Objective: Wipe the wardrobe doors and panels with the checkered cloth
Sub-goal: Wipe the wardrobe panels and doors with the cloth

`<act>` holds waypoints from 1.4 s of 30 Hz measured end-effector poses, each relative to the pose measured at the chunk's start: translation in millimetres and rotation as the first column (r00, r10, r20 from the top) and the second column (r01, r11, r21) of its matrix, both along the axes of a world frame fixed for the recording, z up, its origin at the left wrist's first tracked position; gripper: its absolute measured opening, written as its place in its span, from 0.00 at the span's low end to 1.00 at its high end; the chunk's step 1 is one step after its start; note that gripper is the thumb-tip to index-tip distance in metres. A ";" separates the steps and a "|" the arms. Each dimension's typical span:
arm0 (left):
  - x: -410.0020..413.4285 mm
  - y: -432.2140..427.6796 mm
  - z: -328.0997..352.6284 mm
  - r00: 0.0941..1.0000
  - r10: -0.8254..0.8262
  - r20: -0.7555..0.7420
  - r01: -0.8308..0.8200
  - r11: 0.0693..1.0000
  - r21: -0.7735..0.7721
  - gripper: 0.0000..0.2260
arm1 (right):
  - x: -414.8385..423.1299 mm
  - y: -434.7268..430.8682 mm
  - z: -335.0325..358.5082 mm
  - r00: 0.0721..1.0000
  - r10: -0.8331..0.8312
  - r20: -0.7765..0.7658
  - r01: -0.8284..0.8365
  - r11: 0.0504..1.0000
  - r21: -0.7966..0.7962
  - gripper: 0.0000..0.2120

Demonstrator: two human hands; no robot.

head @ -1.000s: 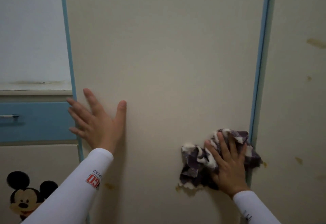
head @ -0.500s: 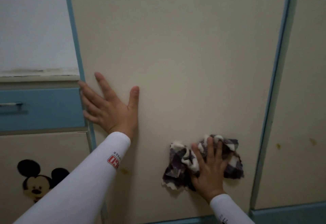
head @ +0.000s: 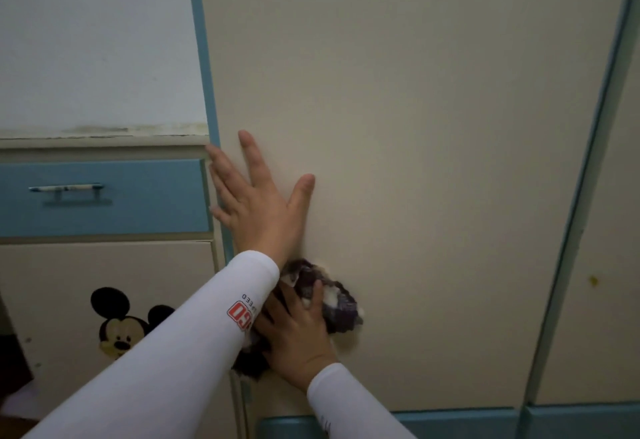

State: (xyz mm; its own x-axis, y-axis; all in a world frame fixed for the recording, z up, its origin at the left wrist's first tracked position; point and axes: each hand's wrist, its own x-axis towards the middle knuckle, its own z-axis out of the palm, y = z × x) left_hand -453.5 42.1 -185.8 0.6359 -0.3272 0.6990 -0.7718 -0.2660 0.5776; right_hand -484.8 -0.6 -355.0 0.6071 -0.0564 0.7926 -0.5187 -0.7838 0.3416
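Note:
A tall cream wardrobe door (head: pixel 415 127) with blue edging fills the middle of the head view. My left hand (head: pixel 258 203) lies flat on it with fingers spread, near its left blue edge. Lower down, my right hand (head: pixel 298 331) presses the crumpled dark purple and white checkered cloth (head: pixel 334 303) against the door's lower left part. My left forearm in a white sleeve crosses over the cloth and hides its left side.
A blue drawer (head: pixel 138 196) with a bar handle (head: pixel 67 188) sits to the left, above a cream panel with a cartoon mouse sticker (head: pixel 119 324). Another cream door (head: pixel 595 265) with a small yellow spot stands to the right. A blue base strip (head: pixel 450 421) runs along the bottom.
My right hand has slid the cloth leftward and downward across the door, ending under my left forearm. The view has tilted down, showing the blue base strip.

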 end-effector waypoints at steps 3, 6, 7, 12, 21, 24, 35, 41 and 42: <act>0.2 1.3 -1.5 0.998 0.021 0.057 -0.023 0.999 0.042 0.40 | -10.8 -8.6 -16.3 0.994 0.051 -0.098 -0.057 0.997 -0.059 0.22; -0.7 0.2 -3.4 0.993 0.036 0.115 -0.044 0.997 0.070 0.35 | -33.5 -21.2 -42.3 0.979 0.005 -0.204 -0.029 0.993 -0.114 0.23; -0.1 -0.1 -4.0 0.992 0.037 0.123 -0.047 0.996 0.081 0.34 | -40.6 -24.9 -50.2 0.973 -0.010 -0.229 -0.018 0.992 -0.123 0.23; -4.7 -0.9 -6.8 0.991 0.061 0.116 -0.074 0.992 0.106 0.32 | -62.8 -40.5 -60.9 0.956 -0.026 -0.292 -0.013 0.992 -0.129 0.25; -16.6 -1.5 -89.0 0.978 0.067 0.199 -0.111 0.969 0.219 0.42 | -109.4 -67.2 -56.5 0.978 -0.052 -0.201 0.029 0.993 -0.113 0.30; -21.4 -6.4 -102.0 0.969 0.063 0.240 -0.125 0.959 0.255 0.48 | -135.7 -80.0 -50.8 0.982 -0.071 -0.172 0.051 0.992 -0.116 0.31; -24.1 -10.8 -103.6 0.973 0.050 0.226 -0.121 0.943 0.311 0.48 | -243.6 -134.5 -80.7 0.948 -0.305 0.090 0.275 0.929 0.248 0.30; -25.6 -9.4 -102.1 0.974 0.044 0.221 -0.118 0.935 0.335 0.48 | -248.7 -127.9 -129.2 0.914 -0.378 0.145 0.239 0.793 0.561 0.28; -26.0 -9.3 -101.0 0.974 0.043 0.221 -0.118 0.933 0.340 0.49 | -249.1 -127.5 -139.9 0.917 -0.377 0.130 0.255 0.804 0.538 0.28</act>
State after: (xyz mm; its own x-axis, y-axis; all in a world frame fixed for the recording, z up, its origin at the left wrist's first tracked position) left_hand -479.4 32.8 -286.8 0.5244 -0.5280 0.6680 -0.8312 -0.4876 0.2670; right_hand -733.9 -128.1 -494.8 0.2990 -0.6390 0.7087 -0.7802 -0.5913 -0.2041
